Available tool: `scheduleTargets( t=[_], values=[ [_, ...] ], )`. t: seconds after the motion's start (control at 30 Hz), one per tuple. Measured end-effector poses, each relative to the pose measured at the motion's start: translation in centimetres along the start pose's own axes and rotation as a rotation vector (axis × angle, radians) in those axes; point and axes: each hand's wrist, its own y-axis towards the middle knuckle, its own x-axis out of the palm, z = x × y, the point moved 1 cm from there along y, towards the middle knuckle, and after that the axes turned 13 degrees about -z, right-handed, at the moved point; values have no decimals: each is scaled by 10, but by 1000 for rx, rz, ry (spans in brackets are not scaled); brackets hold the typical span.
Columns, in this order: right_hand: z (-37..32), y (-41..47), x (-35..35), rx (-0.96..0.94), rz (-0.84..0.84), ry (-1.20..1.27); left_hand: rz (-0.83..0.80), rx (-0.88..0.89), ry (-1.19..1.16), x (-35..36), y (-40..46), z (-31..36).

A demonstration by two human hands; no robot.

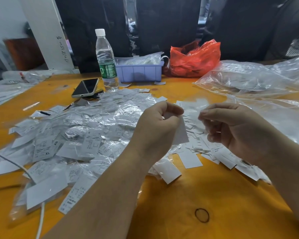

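Note:
A big heap of white size labels in small clear bags (86,135) covers the middle of the yellow table (205,195). Above the heap's right side, my left hand (155,128) pinches a white paper label (180,133) that hangs down from its fingers. My right hand (231,128) is a little to the right, its fingers curled round a small clear plastic bag (204,125). The two hands are close but apart. Loose white labels (190,158) lie under and between my hands.
At the back stand a water bottle (106,61), a phone (85,87), a lilac plastic tray (139,70) and a red plastic bag (195,59). Large clear bags (248,78) lie at the right. A white cable (40,213) runs at the lower left. A rubber band (202,215) lies near the front.

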Motion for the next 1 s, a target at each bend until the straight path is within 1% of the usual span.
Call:
scheduleTargets(
  t=[0.17, 0.27, 0.33, 0.43, 0.47, 0.57, 0.7, 0.77, 0.83, 0.9, 0.93, 1.0],
  values=[
    [0, -1, 2, 27, -88, 15, -20, -3, 12, 0, 0, 2],
    [-2, -4, 5, 48, -170, -27, -127, -78, 33, 3, 1, 2],
    [-2, -5, 5, 89, -213, -50, -179, -87, 70, 6, 1, 2],
    [-1, -5, 4, 149, -272, -49, -138, -17, 70, 4, 1, 2],
    [0, -5, 3, 143, -252, -43, -122, -2, 61, 3, 1, 3],
    [-1, -2, -1, 97, -116, -21, -112, 10, 28, 2, -1, 5],
    [-4, -2, -3, 1, 6, 92, -137, -17, 78, 4, -2, 5],
    [-4, -1, -1, -21, 0, 148, -128, -19, 72, 4, -2, 4],
    [-3, -2, 1, -11, -68, 166, -105, -6, 62, 4, -2, 4],
    [-1, -2, 4, 9, -132, 121, -92, 12, 62, 4, -2, 4],
    [-1, -2, 4, 11, -136, 103, -87, 15, 65, 4, -2, 3],
    [-1, -1, 4, -6, -87, 120, -79, 11, 47, 3, -2, 3]
  ],
)
